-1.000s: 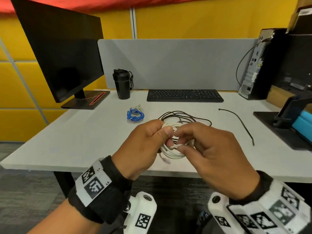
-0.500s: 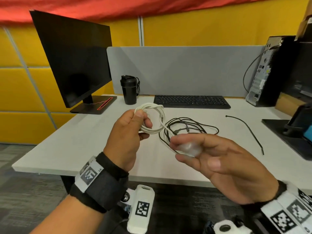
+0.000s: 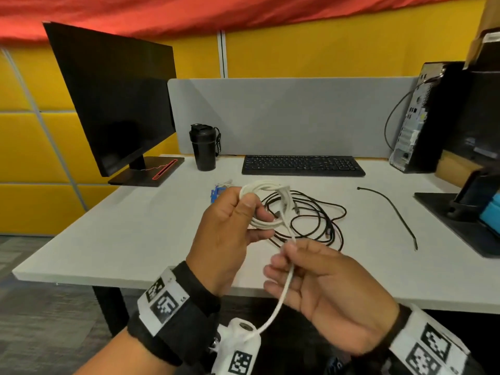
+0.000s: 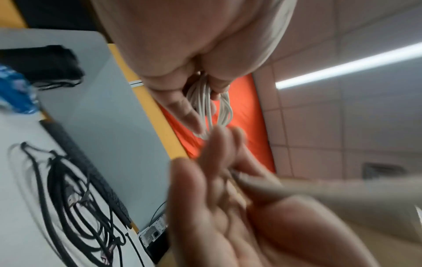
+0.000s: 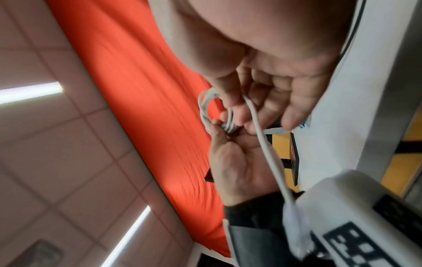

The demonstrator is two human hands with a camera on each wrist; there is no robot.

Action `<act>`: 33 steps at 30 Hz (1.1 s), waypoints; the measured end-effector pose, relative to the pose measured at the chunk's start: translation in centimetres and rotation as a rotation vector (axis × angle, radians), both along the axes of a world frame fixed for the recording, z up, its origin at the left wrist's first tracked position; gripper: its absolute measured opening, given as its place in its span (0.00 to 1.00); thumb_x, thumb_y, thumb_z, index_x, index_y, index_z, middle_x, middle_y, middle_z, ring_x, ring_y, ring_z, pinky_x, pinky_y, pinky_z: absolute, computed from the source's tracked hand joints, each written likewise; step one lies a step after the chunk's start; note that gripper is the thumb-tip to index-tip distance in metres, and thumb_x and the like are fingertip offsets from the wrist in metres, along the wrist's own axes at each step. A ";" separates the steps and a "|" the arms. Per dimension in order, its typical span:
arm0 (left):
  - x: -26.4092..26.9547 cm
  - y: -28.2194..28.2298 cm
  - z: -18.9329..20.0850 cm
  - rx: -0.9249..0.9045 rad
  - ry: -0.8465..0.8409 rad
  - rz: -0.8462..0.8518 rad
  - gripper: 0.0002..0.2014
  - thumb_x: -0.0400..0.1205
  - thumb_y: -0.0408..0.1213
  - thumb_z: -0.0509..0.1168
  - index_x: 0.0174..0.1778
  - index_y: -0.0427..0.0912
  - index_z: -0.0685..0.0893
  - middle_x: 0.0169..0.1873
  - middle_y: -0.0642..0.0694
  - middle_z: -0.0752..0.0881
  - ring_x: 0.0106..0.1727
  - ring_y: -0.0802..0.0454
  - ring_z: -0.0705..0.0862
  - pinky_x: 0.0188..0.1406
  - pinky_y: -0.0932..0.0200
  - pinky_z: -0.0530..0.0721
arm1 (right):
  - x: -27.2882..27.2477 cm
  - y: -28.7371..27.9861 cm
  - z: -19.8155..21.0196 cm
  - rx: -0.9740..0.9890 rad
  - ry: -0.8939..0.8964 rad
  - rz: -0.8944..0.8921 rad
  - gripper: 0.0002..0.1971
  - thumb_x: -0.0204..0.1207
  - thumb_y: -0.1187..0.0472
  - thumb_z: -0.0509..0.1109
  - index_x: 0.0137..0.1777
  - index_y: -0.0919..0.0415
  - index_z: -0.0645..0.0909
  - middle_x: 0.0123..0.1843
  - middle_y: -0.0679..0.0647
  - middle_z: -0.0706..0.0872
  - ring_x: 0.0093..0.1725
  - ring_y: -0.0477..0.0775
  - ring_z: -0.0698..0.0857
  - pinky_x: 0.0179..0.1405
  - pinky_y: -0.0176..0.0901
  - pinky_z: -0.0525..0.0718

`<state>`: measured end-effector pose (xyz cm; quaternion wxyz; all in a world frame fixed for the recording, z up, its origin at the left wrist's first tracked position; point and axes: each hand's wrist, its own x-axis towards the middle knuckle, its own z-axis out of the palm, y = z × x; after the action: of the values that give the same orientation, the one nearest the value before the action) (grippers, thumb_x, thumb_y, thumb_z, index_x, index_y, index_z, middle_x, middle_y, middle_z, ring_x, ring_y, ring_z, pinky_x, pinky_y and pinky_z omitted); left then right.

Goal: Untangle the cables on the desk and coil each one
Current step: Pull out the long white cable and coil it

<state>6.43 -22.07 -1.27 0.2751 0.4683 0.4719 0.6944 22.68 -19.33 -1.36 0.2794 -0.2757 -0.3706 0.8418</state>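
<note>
My left hand grips a coiled white cable above the desk's front half, thumb over the loops; the coil shows again in the left wrist view as white cable. My right hand pinches the free tail of that white cable just below the coil, and the tail hangs down towards my left wrist. A tangle of black cables lies on the white desk behind my hands. A small blue cable bundle lies left of it, partly hidden by my left hand.
A black keyboard lies at the back, a black bottle and a monitor at the back left. A loose black strap lies to the right, near a black stand and a computer tower.
Both hands lifted the white coil off the desk. The right hand drew away from the coil and now pinches its free tail lower down, pulled out straight.
</note>
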 end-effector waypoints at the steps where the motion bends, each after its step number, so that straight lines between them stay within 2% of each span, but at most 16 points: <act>1: -0.5 0.1 0.0 -0.026 -0.061 0.016 0.14 0.91 0.41 0.57 0.45 0.42 0.84 0.37 0.46 0.87 0.44 0.49 0.89 0.40 0.58 0.88 | 0.3 0.4 0.2 -0.069 0.052 -0.018 0.07 0.73 0.62 0.71 0.48 0.65 0.84 0.31 0.58 0.81 0.30 0.54 0.83 0.43 0.53 0.91; 2: -0.9 0.2 0.0 -0.060 -0.120 0.034 0.14 0.91 0.40 0.56 0.45 0.40 0.83 0.36 0.47 0.87 0.42 0.50 0.89 0.38 0.59 0.88 | 0.6 0.8 0.6 -0.126 0.093 -0.019 0.09 0.73 0.62 0.70 0.50 0.65 0.85 0.27 0.54 0.75 0.24 0.49 0.76 0.29 0.44 0.87; 3: -1.3 0.3 0.0 -0.092 -0.177 0.042 0.14 0.91 0.40 0.55 0.45 0.40 0.82 0.35 0.47 0.86 0.40 0.52 0.89 0.36 0.59 0.88 | 0.9 1.1 0.8 -0.151 0.109 0.004 0.10 0.73 0.61 0.70 0.52 0.65 0.86 0.25 0.51 0.70 0.21 0.46 0.68 0.18 0.35 0.76; 4: -1.5 0.3 0.1 -0.116 -0.242 0.032 0.15 0.91 0.40 0.54 0.45 0.40 0.81 0.34 0.47 0.86 0.37 0.53 0.88 0.34 0.59 0.88 | 1.2 1.5 1.0 -0.131 0.099 0.050 0.11 0.73 0.60 0.70 0.52 0.64 0.87 0.25 0.49 0.66 0.21 0.44 0.63 0.14 0.31 0.64; 6: -1.5 0.3 0.3 -0.136 -0.385 -0.029 0.14 0.91 0.40 0.54 0.45 0.40 0.81 0.32 0.46 0.85 0.33 0.54 0.87 0.30 0.60 0.88 | 1.9 2.0 1.0 0.010 0.039 0.159 0.10 0.75 0.59 0.71 0.52 0.64 0.89 0.25 0.49 0.64 0.21 0.43 0.59 0.14 0.29 0.56; 11: -1.1 -0.5 1.2 -0.154 -0.555 -0.302 0.10 0.84 0.44 0.61 0.47 0.41 0.81 0.32 0.46 0.83 0.33 0.52 0.87 0.30 0.58 0.89 | 2.3 2.7 0.1 0.574 -0.277 0.328 0.11 0.79 0.53 0.70 0.49 0.60 0.90 0.24 0.52 0.71 0.20 0.44 0.63 0.16 0.31 0.61; 14: -0.5 -1.0 1.2 -0.231 -0.597 -0.519 0.09 0.82 0.43 0.63 0.45 0.40 0.83 0.34 0.44 0.82 0.35 0.50 0.87 0.32 0.54 0.91 | 2.5 3.3 0.0 0.781 -0.415 0.316 0.09 0.77 0.53 0.72 0.47 0.54 0.92 0.26 0.52 0.80 0.23 0.44 0.71 0.21 0.32 0.68; 16: 0.0 -1.2 0.8 -0.309 -0.627 -0.642 0.09 0.83 0.42 0.65 0.45 0.39 0.84 0.34 0.43 0.82 0.34 0.50 0.87 0.31 0.54 0.92 | 2.8 3.9 0.0 0.933 -0.481 0.262 0.08 0.76 0.54 0.76 0.46 0.57 0.92 0.30 0.51 0.85 0.28 0.46 0.78 0.28 0.35 0.77; 18: 0.3 -1.2 0.4 -0.401 -0.550 -0.695 0.09 0.82 0.43 0.67 0.45 0.39 0.84 0.34 0.42 0.81 0.33 0.50 0.86 0.29 0.57 0.91 | 2.9 4.2 -0.4 1.161 -0.567 0.155 0.12 0.73 0.49 0.79 0.46 0.57 0.91 0.37 0.51 0.91 0.35 0.52 0.86 0.40 0.48 0.86; 19: 0.4 -1.1 0.2 -0.437 -0.427 -0.662 0.10 0.83 0.43 0.66 0.45 0.40 0.84 0.34 0.43 0.81 0.33 0.51 0.85 0.28 0.60 0.89 | 3.0 4.2 -0.7 1.290 -0.627 0.070 0.12 0.71 0.45 0.80 0.44 0.53 0.90 0.37 0.48 0.91 0.37 0.48 0.87 0.42 0.49 0.87; 22: 0.6 -0.8 -0.1 -0.435 0.052 -0.418 0.12 0.88 0.45 0.61 0.44 0.46 0.85 0.35 0.47 0.83 0.35 0.55 0.81 0.32 0.64 0.79 | 2.6 3.7 -1.4 1.608 -0.776 -0.181 0.12 0.70 0.38 0.77 0.34 0.42 0.81 0.29 0.36 0.82 0.32 0.39 0.81 0.32 0.32 0.77; 25: 0.7 -0.7 -0.3 -0.404 0.231 -0.332 0.14 0.88 0.50 0.59 0.43 0.50 0.85 0.40 0.47 0.86 0.43 0.53 0.82 0.47 0.55 0.81 | 2.2 4.2 -1.8 1.485 -0.686 -0.229 0.09 0.72 0.48 0.80 0.36 0.48 0.85 0.31 0.42 0.85 0.32 0.42 0.82 0.31 0.38 0.80; 28: 0.6 -0.5 -1.0 -0.447 0.207 -0.337 0.17 0.90 0.49 0.58 0.52 0.40 0.84 0.50 0.34 0.88 0.49 0.46 0.84 0.64 0.39 0.83 | 2.2 4.7 -1.7 1.251 -0.559 -0.159 0.07 0.72 0.58 0.81 0.35 0.49 0.87 0.30 0.41 0.87 0.28 0.37 0.80 0.28 0.29 0.77; 29: 0.6 -0.4 -1.1 -0.463 0.151 -0.360 0.17 0.91 0.46 0.57 0.56 0.34 0.82 0.51 0.32 0.88 0.49 0.45 0.85 0.64 0.38 0.84 | 2.3 4.7 -1.6 1.189 -0.513 -0.127 0.07 0.73 0.60 0.80 0.35 0.49 0.88 0.30 0.43 0.87 0.27 0.36 0.78 0.28 0.28 0.77; 31: 0.6 -0.3 -1.3 -0.482 0.050 -0.401 0.18 0.90 0.44 0.57 0.59 0.30 0.81 0.47 0.33 0.88 0.47 0.45 0.87 0.57 0.44 0.88 | 2.1 4.6 -1.4 1.066 -0.437 -0.079 0.07 0.75 0.65 0.77 0.38 0.52 0.90 0.32 0.52 0.89 0.29 0.43 0.79 0.30 0.35 0.78; 33: 0.5 -0.3 -1.3 -0.490 -0.004 -0.389 0.15 0.90 0.44 0.58 0.50 0.38 0.85 0.42 0.40 0.88 0.41 0.50 0.86 0.45 0.54 0.87 | 2.1 4.8 -1.4 0.959 -0.370 -0.072 0.10 0.74 0.72 0.74 0.41 0.57 0.91 0.36 0.61 0.90 0.30 0.50 0.78 0.30 0.40 0.79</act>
<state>6.97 -22.40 -2.54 0.5085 0.4682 0.5262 0.4953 24.76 -14.51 -2.73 0.3331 -0.2735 -0.7485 0.5040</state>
